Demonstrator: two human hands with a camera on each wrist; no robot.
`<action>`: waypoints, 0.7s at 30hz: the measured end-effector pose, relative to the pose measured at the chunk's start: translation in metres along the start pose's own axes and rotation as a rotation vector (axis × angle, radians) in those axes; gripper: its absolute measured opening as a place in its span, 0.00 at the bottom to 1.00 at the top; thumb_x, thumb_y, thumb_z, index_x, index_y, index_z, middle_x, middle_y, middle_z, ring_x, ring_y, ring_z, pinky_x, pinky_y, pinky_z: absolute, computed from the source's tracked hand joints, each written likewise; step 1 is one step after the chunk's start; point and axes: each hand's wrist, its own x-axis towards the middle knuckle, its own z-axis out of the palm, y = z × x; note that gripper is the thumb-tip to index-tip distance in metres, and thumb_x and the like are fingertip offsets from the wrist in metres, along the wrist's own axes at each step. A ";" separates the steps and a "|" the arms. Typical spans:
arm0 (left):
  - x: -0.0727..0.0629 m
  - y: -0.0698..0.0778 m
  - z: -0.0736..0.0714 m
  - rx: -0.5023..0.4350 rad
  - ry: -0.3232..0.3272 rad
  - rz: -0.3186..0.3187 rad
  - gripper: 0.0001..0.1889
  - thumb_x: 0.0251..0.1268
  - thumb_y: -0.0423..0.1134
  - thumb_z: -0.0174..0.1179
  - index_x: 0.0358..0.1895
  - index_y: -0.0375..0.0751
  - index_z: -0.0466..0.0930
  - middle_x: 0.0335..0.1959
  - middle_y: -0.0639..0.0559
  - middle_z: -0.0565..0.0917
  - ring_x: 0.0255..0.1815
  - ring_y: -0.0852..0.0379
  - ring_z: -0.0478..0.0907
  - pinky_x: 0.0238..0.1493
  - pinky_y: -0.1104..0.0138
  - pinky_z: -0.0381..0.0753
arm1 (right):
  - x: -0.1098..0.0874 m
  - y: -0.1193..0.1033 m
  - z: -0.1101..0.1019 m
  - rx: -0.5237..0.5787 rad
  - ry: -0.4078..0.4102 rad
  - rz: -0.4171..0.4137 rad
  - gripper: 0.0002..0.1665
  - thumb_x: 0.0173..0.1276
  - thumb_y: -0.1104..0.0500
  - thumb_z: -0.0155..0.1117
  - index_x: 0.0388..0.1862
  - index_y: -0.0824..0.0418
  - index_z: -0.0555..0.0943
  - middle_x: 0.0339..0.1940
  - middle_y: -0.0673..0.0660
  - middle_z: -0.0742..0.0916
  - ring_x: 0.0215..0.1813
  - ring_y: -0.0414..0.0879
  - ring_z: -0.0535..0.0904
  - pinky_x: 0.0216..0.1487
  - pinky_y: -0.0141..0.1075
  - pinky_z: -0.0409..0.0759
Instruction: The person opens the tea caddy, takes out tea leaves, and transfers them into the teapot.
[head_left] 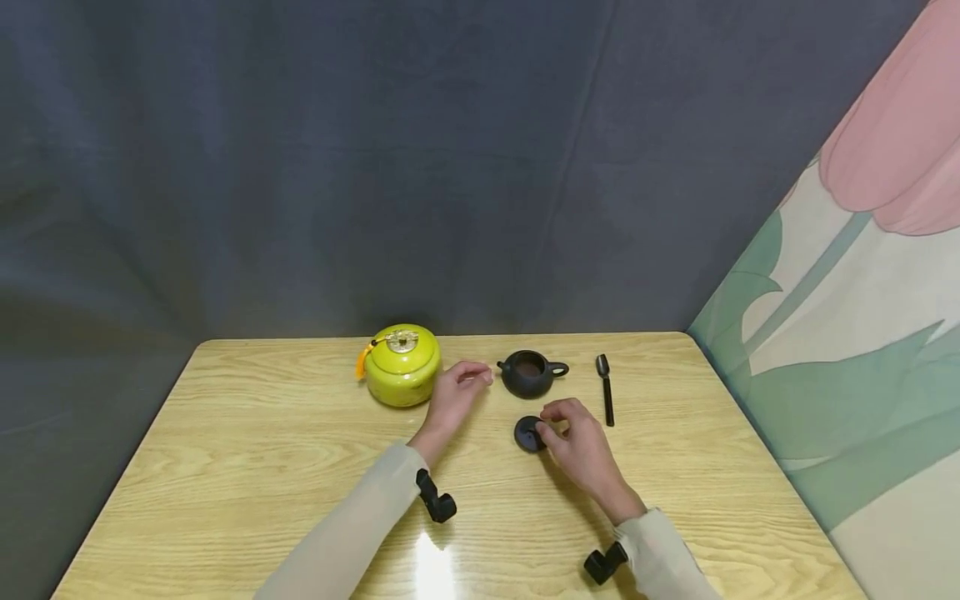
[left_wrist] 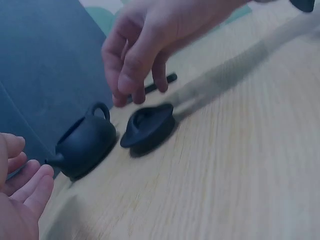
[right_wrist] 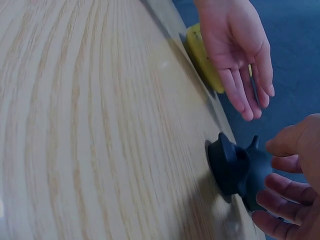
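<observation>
A dark teapot (head_left: 517,383) stands uncovered near the table's back edge, its handle to the right. In front of it lies its round lid (head_left: 527,437), knob up in the left wrist view. My right hand (head_left: 582,450) hovers over the lid with fingers loosely bent; in the left wrist view a gap shows between the fingertips and the lid (left_wrist: 150,131). Between the teapot's spout and a yellow-green lidded jar (head_left: 396,383), my left hand (head_left: 453,404) is held with relaxed fingers and nothing in them. The right wrist view shows its palm side.
To the right of the teapot lies a small dark spoon (head_left: 607,392). An orange tassel (head_left: 362,362) hangs from the jar's lid. A dark curtain (head_left: 450,167) rises behind the wooden table (head_left: 262,467), and a flower-patterned cloth (head_left: 847,358) borders its right side.
</observation>
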 end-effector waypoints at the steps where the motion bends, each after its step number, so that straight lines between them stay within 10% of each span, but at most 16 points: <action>1: -0.003 0.001 -0.001 -0.014 -0.008 0.002 0.13 0.74 0.36 0.67 0.55 0.32 0.87 0.55 0.37 0.90 0.56 0.46 0.89 0.60 0.61 0.88 | 0.000 -0.001 0.000 0.004 0.004 0.000 0.08 0.72 0.63 0.74 0.47 0.62 0.87 0.49 0.57 0.88 0.51 0.51 0.86 0.47 0.41 0.87; 21: -0.061 0.031 -0.034 -0.064 -0.060 -0.018 0.13 0.76 0.38 0.65 0.58 0.40 0.87 0.60 0.42 0.89 0.62 0.52 0.88 0.62 0.68 0.86 | 0.002 -0.036 0.005 0.100 -0.004 -0.087 0.10 0.72 0.63 0.73 0.49 0.64 0.86 0.52 0.57 0.88 0.54 0.51 0.86 0.52 0.52 0.89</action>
